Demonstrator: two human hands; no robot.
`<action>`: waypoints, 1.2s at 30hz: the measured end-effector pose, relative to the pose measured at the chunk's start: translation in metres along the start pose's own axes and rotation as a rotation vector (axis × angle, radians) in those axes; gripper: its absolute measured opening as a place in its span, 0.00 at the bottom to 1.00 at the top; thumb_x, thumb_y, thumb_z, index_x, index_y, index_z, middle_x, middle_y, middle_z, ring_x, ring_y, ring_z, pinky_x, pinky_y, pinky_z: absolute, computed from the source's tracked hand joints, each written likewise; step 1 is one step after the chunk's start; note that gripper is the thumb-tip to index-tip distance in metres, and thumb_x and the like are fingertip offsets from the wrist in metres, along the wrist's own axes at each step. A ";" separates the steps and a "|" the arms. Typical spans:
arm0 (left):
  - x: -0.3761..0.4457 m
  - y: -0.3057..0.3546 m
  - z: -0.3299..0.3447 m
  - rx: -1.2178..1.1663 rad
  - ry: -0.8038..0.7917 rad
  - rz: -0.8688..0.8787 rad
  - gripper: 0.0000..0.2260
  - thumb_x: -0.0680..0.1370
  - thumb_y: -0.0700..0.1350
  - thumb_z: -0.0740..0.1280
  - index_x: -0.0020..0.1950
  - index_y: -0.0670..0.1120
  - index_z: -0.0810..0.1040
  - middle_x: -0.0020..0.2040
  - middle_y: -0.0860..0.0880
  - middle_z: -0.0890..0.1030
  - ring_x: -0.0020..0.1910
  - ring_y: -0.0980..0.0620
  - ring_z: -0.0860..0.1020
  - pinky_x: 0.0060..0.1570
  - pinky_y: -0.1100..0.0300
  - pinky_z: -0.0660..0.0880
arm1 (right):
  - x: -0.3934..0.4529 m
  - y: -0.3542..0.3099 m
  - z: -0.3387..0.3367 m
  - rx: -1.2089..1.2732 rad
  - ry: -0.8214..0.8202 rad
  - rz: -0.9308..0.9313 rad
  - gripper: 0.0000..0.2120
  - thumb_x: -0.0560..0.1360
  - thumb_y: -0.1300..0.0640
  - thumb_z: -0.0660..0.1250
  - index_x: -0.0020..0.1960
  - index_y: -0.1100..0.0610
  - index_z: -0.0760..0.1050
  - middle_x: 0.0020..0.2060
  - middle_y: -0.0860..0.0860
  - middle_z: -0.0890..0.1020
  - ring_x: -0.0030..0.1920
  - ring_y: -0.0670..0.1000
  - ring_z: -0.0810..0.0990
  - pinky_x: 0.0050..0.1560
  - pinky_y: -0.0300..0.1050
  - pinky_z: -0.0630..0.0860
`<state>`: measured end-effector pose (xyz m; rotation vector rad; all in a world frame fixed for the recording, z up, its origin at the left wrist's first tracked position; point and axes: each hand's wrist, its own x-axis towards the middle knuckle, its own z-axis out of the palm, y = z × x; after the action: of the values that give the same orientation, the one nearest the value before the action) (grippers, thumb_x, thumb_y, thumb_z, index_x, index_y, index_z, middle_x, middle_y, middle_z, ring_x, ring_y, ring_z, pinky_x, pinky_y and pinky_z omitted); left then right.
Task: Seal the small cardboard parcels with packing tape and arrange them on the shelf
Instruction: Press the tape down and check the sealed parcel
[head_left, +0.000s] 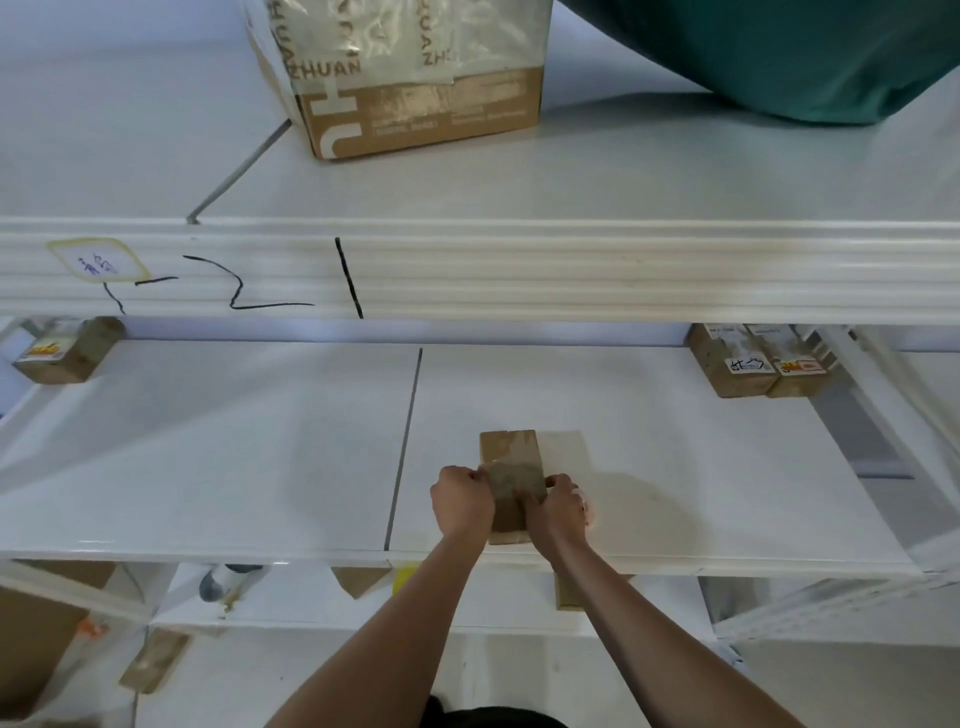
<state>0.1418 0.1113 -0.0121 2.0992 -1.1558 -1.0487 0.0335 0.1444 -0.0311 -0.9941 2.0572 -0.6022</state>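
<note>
Parcel (511, 480) handling is seen from the head view, the only one given: a small cardboard parcel is held on the middle shelf (208, 441), close to its front edge and just right of the dark seam between the shelf panels. The left hand (462, 501) is curled against the parcel's left side and the right hand (556, 506) is curled over its right side, so the grip of each hand is closed on the parcel. A glossy strip, judged to be packing tape, is seen across the parcel's top; whether it is being pressed down or the parcel merely set in place cannot be told. No tape roll can be made out with certainty, though something pale is partly hidden under the right hand.

Progress is judged as partial. Two taped parcels (758, 364) are already stood side by side at the back right of the shelf, and one more (65, 351) at the back left. The held parcel is not yet lined up with either group, and further cardboard pieces are glimpsed on the level below.

Above, a large taped carton (415, 88) and a green cloth (805, 57) are carried on the upper shelf, whose front rail (571, 270) overhangs the back of the working shelf and limits reach there. Between the hands and the stored parcels nothing is seen in the way.
</note>
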 end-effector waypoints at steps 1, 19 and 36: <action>0.000 0.001 -0.001 -0.002 -0.010 -0.010 0.18 0.84 0.49 0.63 0.39 0.39 0.78 0.33 0.47 0.78 0.30 0.52 0.75 0.27 0.63 0.67 | 0.000 -0.001 0.000 -0.040 -0.001 -0.001 0.21 0.81 0.50 0.65 0.67 0.61 0.67 0.62 0.61 0.75 0.62 0.62 0.74 0.63 0.59 0.75; -0.022 0.021 -0.035 -0.307 -0.250 -0.079 0.19 0.82 0.61 0.62 0.60 0.45 0.73 0.57 0.45 0.79 0.54 0.46 0.77 0.55 0.51 0.76 | -0.030 -0.018 -0.037 0.318 -0.022 -0.118 0.13 0.79 0.49 0.68 0.60 0.52 0.71 0.49 0.47 0.79 0.46 0.47 0.79 0.44 0.41 0.75; -0.052 0.021 -0.051 -0.357 -0.380 0.218 0.27 0.81 0.66 0.56 0.66 0.46 0.74 0.56 0.47 0.82 0.53 0.49 0.82 0.48 0.57 0.79 | -0.069 -0.055 -0.055 0.298 -0.070 -0.193 0.40 0.68 0.22 0.56 0.65 0.51 0.72 0.55 0.48 0.82 0.56 0.53 0.81 0.62 0.58 0.77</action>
<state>0.1565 0.1489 0.0519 1.5036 -1.2288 -1.4635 0.0428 0.1720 0.0685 -1.0252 1.7578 -0.9312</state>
